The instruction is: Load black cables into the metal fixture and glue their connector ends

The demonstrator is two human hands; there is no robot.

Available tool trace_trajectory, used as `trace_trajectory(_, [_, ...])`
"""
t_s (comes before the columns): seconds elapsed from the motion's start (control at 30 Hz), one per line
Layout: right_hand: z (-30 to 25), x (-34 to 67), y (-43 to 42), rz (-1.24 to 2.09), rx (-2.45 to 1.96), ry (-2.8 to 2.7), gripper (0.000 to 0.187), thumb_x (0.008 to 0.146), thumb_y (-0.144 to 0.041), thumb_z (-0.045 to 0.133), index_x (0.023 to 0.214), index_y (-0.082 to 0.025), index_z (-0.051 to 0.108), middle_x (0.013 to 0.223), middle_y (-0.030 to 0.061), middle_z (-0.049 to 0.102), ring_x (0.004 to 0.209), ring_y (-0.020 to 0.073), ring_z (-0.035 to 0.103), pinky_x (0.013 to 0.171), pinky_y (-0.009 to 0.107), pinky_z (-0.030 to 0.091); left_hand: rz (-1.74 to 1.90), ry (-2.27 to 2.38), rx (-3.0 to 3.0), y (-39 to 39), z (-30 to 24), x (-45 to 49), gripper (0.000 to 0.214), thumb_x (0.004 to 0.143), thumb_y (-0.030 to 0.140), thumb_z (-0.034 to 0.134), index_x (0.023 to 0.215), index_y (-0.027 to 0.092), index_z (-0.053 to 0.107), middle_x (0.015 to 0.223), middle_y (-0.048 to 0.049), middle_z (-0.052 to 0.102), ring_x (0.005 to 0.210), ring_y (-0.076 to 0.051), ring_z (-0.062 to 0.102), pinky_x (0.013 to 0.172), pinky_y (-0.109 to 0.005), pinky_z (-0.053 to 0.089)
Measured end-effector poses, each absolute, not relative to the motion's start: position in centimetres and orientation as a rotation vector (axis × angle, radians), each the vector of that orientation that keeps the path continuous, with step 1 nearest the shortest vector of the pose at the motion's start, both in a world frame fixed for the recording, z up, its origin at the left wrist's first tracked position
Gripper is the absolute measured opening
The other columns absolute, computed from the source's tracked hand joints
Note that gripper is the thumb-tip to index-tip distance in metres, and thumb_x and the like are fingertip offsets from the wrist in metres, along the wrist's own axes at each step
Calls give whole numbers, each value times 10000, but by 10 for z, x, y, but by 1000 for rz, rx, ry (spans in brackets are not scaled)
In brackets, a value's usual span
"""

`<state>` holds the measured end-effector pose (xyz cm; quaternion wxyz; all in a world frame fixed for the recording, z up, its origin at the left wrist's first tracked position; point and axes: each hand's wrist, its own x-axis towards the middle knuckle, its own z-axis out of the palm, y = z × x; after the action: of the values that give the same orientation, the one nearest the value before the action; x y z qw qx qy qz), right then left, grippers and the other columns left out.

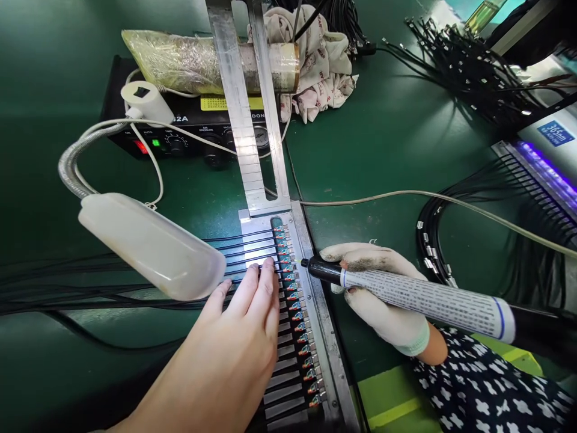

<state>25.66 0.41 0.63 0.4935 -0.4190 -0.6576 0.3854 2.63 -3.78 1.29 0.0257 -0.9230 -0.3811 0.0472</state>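
My left hand (243,319), bare, lies with its fingers stretched out over the black cables (247,240) on a metal jig (315,313). Its fingertips rest beside a row of small cable-end connectors with exposed coloured wires (295,305). In my right hand (383,300), which wears a white glove, is a black glue syringe (424,297) with a white printed label. Its thin tip points left at the connectors, just right of my left fingertips; whether it touches one I cannot tell. Part of the cables is hidden under my left hand.
A white lamp head (153,246) on a flexible neck hangs over the cables at left. Behind stand a black dispenser box (189,132), a wrapped roll (180,63) and a crumpled cloth (318,66). Cable bundles (478,72) and a purple-lit curing unit (547,174) are at right.
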Motion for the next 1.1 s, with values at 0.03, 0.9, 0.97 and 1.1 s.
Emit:
trace_trajectory(0.03, [6, 256, 4, 931, -1026, -1601, 261, 769, -121, 746, 993, -241, 687, 1077, 66, 768, 997, 255, 740, 888, 430, 622, 146, -1164, -2856, -38, 12, 26, 836, 708, 560, 626, 1350, 26, 585, 1506, -302, 436, 1393, -460, 359, 1036, -599, 383])
trace_trajectory(0.9, [3, 257, 4, 891, -1015, -1649, 258, 758, -141, 753, 984, -247, 687, 1063, 74, 774, 952, 262, 751, 884, 449, 621, 106, -1146, -2858, -36, 15, 29, 786, 719, 530, 634, 1298, -2, 626, 1450, -316, 501, 1344, -468, 423, 1007, -600, 426])
trace_trajectory(0.97, [3, 257, 4, 884, -1022, -1655, 256, 759, -136, 749, 981, -246, 687, 1060, 75, 774, 946, 259, 751, 876, 444, 625, 94, -1133, -2861, -35, 15, 30, 798, 712, 530, 649, 1299, -10, 622, 1447, -326, 498, 1338, -473, 425, 998, -603, 428])
trace_trajectory(1.1, [7, 259, 2, 918, -994, -1627, 245, 773, -142, 741, 987, -248, 686, 1047, 67, 775, 946, 255, 750, 859, 435, 635, 111, -1138, -2854, -37, 14, 29, 769, 710, 519, 674, 1271, -5, 646, 1455, -329, 486, 1349, -473, 410, 995, -601, 417])
